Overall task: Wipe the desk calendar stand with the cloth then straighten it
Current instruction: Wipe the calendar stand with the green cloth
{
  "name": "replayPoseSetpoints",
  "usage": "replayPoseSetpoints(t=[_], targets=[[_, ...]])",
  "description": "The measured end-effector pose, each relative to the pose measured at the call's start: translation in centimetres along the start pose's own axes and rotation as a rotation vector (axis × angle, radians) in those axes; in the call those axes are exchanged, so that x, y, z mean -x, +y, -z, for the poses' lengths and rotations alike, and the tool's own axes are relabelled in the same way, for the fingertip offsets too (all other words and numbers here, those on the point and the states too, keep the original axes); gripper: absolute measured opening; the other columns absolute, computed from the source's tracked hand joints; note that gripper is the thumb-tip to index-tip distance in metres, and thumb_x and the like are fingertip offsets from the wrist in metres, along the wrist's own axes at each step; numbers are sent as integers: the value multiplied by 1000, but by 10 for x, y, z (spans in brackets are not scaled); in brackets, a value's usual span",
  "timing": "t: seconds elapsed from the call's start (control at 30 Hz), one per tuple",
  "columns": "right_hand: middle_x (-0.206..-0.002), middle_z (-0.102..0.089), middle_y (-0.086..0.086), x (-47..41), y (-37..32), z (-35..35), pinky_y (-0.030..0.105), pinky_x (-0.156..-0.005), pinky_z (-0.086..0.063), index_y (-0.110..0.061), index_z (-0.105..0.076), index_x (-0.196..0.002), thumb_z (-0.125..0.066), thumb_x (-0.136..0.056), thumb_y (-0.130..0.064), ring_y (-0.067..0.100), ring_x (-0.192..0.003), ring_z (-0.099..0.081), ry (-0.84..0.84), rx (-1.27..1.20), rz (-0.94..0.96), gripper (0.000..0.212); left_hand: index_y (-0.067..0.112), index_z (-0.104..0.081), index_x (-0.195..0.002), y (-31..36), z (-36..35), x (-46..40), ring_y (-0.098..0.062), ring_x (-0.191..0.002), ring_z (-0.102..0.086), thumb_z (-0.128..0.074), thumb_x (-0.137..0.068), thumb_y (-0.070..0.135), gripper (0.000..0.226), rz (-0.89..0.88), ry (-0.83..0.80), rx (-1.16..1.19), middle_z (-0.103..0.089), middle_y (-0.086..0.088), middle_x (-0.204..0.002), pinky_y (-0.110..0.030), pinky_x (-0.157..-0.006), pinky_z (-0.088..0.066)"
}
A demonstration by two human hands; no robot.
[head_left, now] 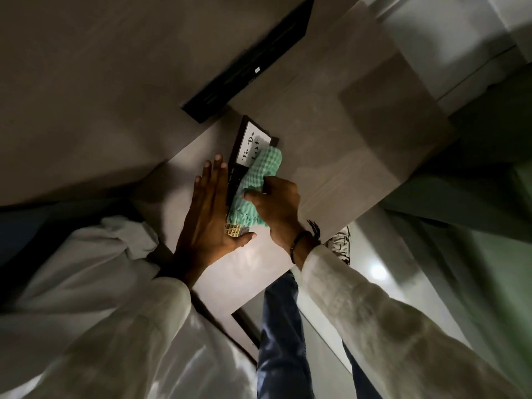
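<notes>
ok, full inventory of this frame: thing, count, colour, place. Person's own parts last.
stand: 1, dark frame with a white "To Do List" card, lying on the desk centre
cloth: 1, mint green, bunched on the stand's near part
desk: 1, pale wood grain, runs across the middle
black bar: 1, long flat item, on the desk above the stand; what it is cannot be told
gold grid piece: 1, gold, at the stand's near end, under the left hand
shoe: 1, white, on the floor below the desk edge
left hand: open, flat against the stand's left side
right hand: grip shut on the cloth
bracelet: 1, dark, right wrist
sleeves: 2, white
</notes>
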State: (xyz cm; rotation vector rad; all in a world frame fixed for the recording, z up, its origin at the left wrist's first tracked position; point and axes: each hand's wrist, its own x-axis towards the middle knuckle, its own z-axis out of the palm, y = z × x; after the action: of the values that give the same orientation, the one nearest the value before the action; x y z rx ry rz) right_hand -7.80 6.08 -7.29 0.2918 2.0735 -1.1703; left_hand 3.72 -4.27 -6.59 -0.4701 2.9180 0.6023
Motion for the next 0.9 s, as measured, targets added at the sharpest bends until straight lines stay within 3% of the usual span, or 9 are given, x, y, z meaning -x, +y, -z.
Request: replayPoseSetpoints(t=[0.1,0.27,0.37,0.5,0.6,0.67,0.77,0.9], targets=[[-55,-56,9,-4,1,-1,36,-55,-46,-11,-55,-53,-81,-68,-17,20,-55,-49,51,57,-1,31,-2,-16,-163,-1,0,-2,-41,-161,-14,-84,-61,64,140,-20,-21,-31,-13,-25,-173,-60,-126,-28],[-51,-64,-6,-1,-4,-9,32,-52,-52,-16,-67,-60,-79,-64,-25,13,-48,-59,79,8,79,16,-5,-17,-162,-3,-4,-1,-41,-161,-18,-82,-63,68,138,-20,31,-16,-17,-25,-172,-57,-126,-28],[-45,-53,-12,-1,-4,-8,29,-57,-47,-13,-69,-65,-81,-67,-22,13,-51,-52,105,23,73,15,-6,-20,-162,-4,-3,-1,-40,-161,-16,-82,-64,68,137,-11,11,-22,-16,-25,-172,-57,-126,-28],[-58,-68,0,-2,-10,-6,36,-58,-58,-8,-74,-72,-81,-69,-20,18,-56,-65,108,40,104,14,-3,-17,-163,-2,-3,-2,-41,-161,-17,-83,-63,67,138,-4,3,-8,-15,-24,-172,-59,-125,-30],[-47,-61,-4,4,-10,-7,29,-43,-44,-11,-62,-55,-77,-69,-20,4,-42,-48,112,39,195,22,-3,-15,-163,-1,-3,-1,-41,-160,-18,-85,-63,66,139,7,22,14,-17,-24,-172,-59,-125,-30],[-43,-50,-4,0,-9,-4,27,-46,-35,-9,-54,-51,-77,-70,-16,8,-42,-39,136,62,159,31,3,-7,-164,-1,-3,-1,-39,-162,-15,-84,-62,66,143,14,12,29,-13,-22,-173,-58,-126,-28],[-50,-60,9,-3,-15,-5,33,-48,-43,-3,-60,-58,-75,-71,-18,24,-46,-49,141,74,181,25,12,2,-166,1,-4,-2,-37,-162,-13,-82,-64,67,144,21,27,58,-11,-20,-174,-58,-127,-27],[-48,-52,1,2,-15,-4,25,-47,-35,-11,-59,-56,-76,-72,-16,12,-46,-41,103,86,255,23,5,-3,-166,2,-7,-2,-36,-163,-11,-81,-63,69,144,67,21,72,-9,-19,-175,-54,-130,-21]])
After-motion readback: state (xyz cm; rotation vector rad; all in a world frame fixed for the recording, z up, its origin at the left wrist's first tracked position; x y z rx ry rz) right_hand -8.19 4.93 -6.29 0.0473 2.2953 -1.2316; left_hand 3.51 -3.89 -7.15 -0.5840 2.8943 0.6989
